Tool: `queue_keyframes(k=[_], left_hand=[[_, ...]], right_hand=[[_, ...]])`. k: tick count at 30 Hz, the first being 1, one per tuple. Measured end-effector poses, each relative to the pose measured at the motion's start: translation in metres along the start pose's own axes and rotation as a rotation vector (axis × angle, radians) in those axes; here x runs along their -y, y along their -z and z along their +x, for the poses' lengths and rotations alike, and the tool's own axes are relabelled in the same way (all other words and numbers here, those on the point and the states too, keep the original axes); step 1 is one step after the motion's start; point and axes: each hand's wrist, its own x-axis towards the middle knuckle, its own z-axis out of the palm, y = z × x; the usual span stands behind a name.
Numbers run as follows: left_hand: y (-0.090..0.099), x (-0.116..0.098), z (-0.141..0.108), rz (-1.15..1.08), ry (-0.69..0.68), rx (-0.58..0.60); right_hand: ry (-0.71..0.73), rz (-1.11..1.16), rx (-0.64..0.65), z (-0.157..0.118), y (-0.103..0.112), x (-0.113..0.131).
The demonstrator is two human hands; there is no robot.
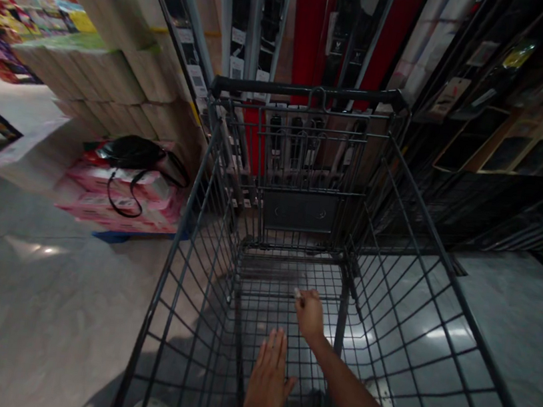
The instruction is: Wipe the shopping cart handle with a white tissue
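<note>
Both hands are down inside a dark wire shopping cart [317, 95], over its grid floor. My left hand [270, 375] is stretched out palm down, fingers forward and thumb to the right, with nothing held. A little ahead and to the right, my right hand [310, 315] is closed around something small and pale that pokes out at its left side; it is too small to name. A flat dark panel [299, 211] sits at the cart's far end.
Packaged items hang on a rack [305, 33] beyond the cart. Pink boxes [150, 203] with a black bag [132, 151] stand at the left, near stacked wrapped packs [94, 64]. Dark shelves [527, 145] stand at the right.
</note>
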Motion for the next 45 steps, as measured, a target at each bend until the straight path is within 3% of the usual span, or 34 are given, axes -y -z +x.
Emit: queue_keyframes(k=[3,6,11,15,18,21,23,27,32,45], left_hand=[[0.002,0.001,0.001,-0.025,0.026,0.088],[0.005,0.001,0.002,-0.05,0.02,0.121],[0.01,-0.002,0.003,-0.031,0.03,0.104],[0.011,-0.005,0.006,0.017,0.017,0.086],[0.016,-0.007,0.011,0.05,0.045,0.156],[0.031,-0.006,0.02,0.055,0.026,0.323],[0.044,-0.001,0.026,0.045,-0.008,0.366],[0.072,0.011,0.037,0.038,-0.072,0.387],[0.092,0.021,0.034,0.096,-0.036,0.358],[0.085,0.042,0.02,0.105,-0.06,0.417]], right_hand=[[0.068,0.039,0.093,-0.008,-0.025,0.031],[0.079,-0.008,0.2,-0.007,-0.029,0.045],[0.142,-0.149,0.329,0.001,-0.003,0.037],[0.113,-0.229,0.294,-0.006,0.016,0.02],[0.093,-0.213,0.271,-0.014,0.024,0.007],[0.045,-0.212,0.268,-0.022,0.03,-0.001],[0.029,-0.223,0.276,-0.027,0.034,-0.002],[0.063,-0.309,0.335,-0.036,0.039,0.0],[0.164,-0.482,0.44,-0.05,0.042,0.004],[0.31,-0.544,0.662,-0.094,0.058,0.026]])
